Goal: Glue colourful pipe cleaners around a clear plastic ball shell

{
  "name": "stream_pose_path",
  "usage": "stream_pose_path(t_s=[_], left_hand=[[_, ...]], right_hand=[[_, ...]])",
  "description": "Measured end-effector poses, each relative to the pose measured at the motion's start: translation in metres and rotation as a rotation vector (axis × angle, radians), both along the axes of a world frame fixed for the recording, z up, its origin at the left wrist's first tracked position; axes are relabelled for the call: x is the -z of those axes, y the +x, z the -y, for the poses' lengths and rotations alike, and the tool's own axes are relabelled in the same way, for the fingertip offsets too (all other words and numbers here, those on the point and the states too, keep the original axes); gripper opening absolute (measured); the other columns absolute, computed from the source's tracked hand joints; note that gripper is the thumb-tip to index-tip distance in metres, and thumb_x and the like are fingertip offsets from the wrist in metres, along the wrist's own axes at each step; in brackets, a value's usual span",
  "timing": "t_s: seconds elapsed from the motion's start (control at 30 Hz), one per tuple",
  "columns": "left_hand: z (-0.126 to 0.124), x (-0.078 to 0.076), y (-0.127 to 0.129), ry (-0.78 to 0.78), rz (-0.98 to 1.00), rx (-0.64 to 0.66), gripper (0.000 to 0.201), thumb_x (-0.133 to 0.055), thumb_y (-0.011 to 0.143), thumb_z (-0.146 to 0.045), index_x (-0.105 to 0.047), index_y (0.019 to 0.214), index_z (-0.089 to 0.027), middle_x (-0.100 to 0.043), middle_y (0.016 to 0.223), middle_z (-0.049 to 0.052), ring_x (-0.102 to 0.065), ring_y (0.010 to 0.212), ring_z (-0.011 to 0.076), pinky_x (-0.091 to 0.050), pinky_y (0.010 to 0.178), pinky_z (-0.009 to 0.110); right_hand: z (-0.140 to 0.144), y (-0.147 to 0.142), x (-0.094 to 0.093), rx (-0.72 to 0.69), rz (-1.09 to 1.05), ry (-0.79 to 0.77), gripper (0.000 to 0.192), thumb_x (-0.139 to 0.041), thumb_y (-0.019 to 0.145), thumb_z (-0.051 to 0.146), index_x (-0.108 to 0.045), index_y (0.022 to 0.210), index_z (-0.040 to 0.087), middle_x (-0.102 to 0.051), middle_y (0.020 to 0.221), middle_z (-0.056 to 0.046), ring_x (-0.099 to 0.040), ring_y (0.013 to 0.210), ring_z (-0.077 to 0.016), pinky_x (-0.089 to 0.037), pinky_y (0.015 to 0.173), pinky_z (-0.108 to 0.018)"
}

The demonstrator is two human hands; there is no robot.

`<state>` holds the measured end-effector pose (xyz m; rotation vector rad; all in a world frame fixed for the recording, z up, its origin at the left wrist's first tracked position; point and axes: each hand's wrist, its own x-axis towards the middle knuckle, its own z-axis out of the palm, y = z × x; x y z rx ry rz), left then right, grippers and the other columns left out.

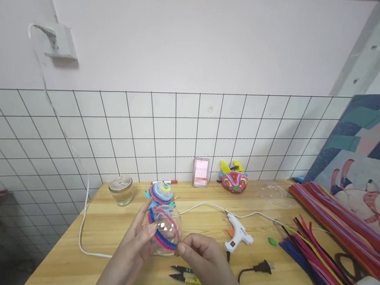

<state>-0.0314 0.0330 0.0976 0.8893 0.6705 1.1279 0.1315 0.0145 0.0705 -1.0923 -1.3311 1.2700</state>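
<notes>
My left hand (138, 240) is wrapped round the left side of a clear plastic ball (170, 223), thumb on its near face. Blue and pink pipe cleaners (165, 241) run in bands across the ball. At its right edge, my right hand (199, 251) pinches the pink pipe cleaner between thumb and forefinger. Just behind the ball sits a turtle-like figure (162, 192) with a striped, coiled shell. Thread snips (187, 277) with dark blades and a yellow handle lie below, partly covered by my right forearm.
A white glue gun (239, 234) lies right of my hands, beside a black plug (262, 267). Bundles of pipe cleaners (313, 264) fill the right side. A lidded glass jar (121, 190), a red marker (166, 182) and a cat-like face (234, 180) stand towards the tiled wall.
</notes>
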Motion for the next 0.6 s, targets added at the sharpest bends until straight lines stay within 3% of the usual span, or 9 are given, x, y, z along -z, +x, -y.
stream_pose_path(t_s=[0.17,0.33,0.47,0.6], left_hand=[[-0.001,0.001,0.0,0.003,-0.011,0.013,0.073,-0.055,0.086,-0.035,-0.015,0.147,-0.03,-0.06,0.129,0.011,-0.06,0.108,0.0273,-0.047,0.085,0.039],[-0.001,0.003,0.002,-0.003,0.005,0.013,0.073,-0.056,0.085,-0.038,-0.017,0.147,-0.029,-0.063,0.124,0.011,-0.063,0.1,0.0273,-0.049,0.078,0.038],[0.0,0.002,0.004,-0.053,0.034,-0.001,0.077,-0.059,0.084,-0.039,-0.014,0.146,-0.036,-0.058,0.132,0.007,-0.061,0.106,0.0258,-0.049,0.075,0.034],[0.001,0.001,0.007,-0.065,0.063,0.0,0.078,-0.056,0.085,-0.039,-0.007,0.146,-0.038,-0.058,0.132,0.007,-0.064,0.102,0.025,-0.051,0.072,0.033]], right_hand=[[-0.001,0.003,0.003,-0.055,-0.007,-0.028,0.052,-0.06,0.07,0.067,-0.058,0.065,0.015,-0.035,0.054,0.007,-0.028,0.052,-0.0079,-0.025,0.047,-0.02],[-0.006,0.002,0.012,-0.068,-0.107,-0.03,0.05,-0.067,0.066,0.064,-0.044,0.06,0.02,-0.034,0.05,0.01,-0.024,0.049,-0.0061,-0.021,0.045,-0.02],[-0.008,-0.001,0.018,-0.036,-0.155,-0.056,0.05,-0.073,0.064,0.058,-0.046,0.084,0.022,-0.032,0.049,0.015,-0.023,0.045,-0.0056,-0.017,0.043,-0.018],[-0.007,-0.001,0.017,-0.093,-0.225,-0.038,0.066,-0.074,0.068,0.052,-0.045,0.117,0.019,-0.042,0.059,0.011,-0.033,0.051,-0.0069,-0.024,0.047,-0.019]])
